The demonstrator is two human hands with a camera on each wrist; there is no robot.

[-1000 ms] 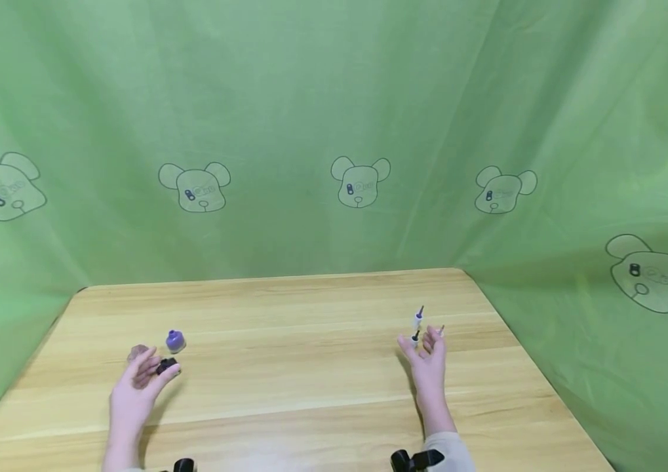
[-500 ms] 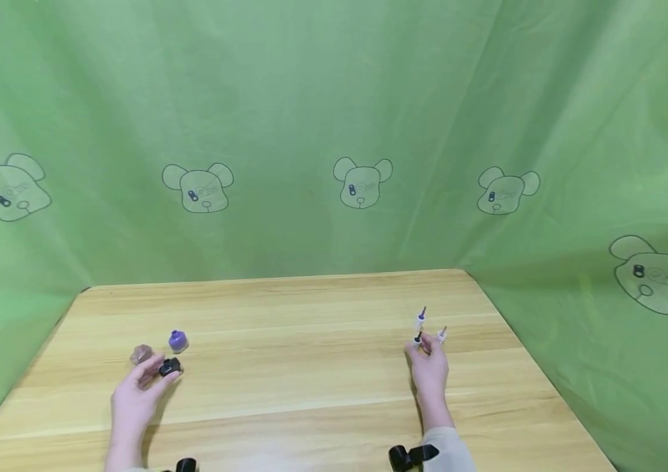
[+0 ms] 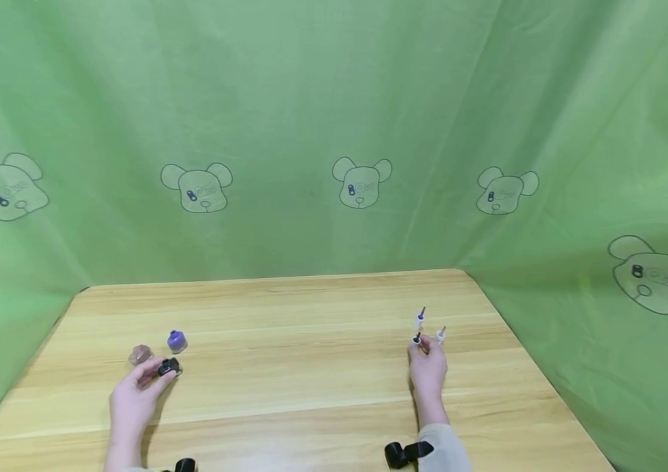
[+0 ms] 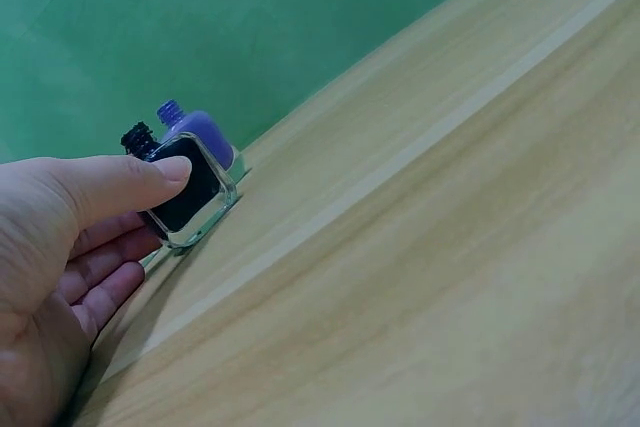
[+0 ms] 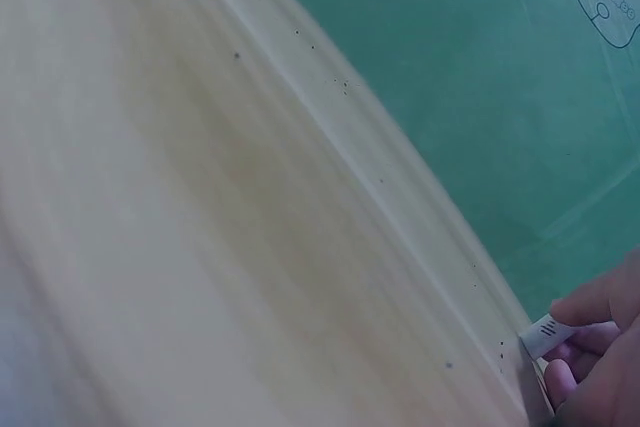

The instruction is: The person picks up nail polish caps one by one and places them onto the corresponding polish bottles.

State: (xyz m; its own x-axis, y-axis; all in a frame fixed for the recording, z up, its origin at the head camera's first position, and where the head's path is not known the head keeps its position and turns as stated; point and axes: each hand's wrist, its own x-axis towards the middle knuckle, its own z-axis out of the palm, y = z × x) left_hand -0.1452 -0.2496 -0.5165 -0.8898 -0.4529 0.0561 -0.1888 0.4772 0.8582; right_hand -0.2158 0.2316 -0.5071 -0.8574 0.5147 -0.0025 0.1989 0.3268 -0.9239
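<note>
The left hand [image 3: 133, 396] pinched a dark bottle [image 4: 197, 201] by its body, leaving the neck [image 4: 138, 138] free; the right hand [image 3: 428, 372] gripped a white cap [image 5: 544, 336], apparently so its brush [image 3: 419, 335] pointed up.

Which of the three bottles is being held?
The black bottle, pinched in the left hand; the purple bottle and pinkish bottle sit unheld on the table.

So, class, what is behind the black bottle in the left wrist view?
The purple bottle: its neck, shoulder and one edge show. The black bottle covers its lower front, so that part cannot be seen.
</note>
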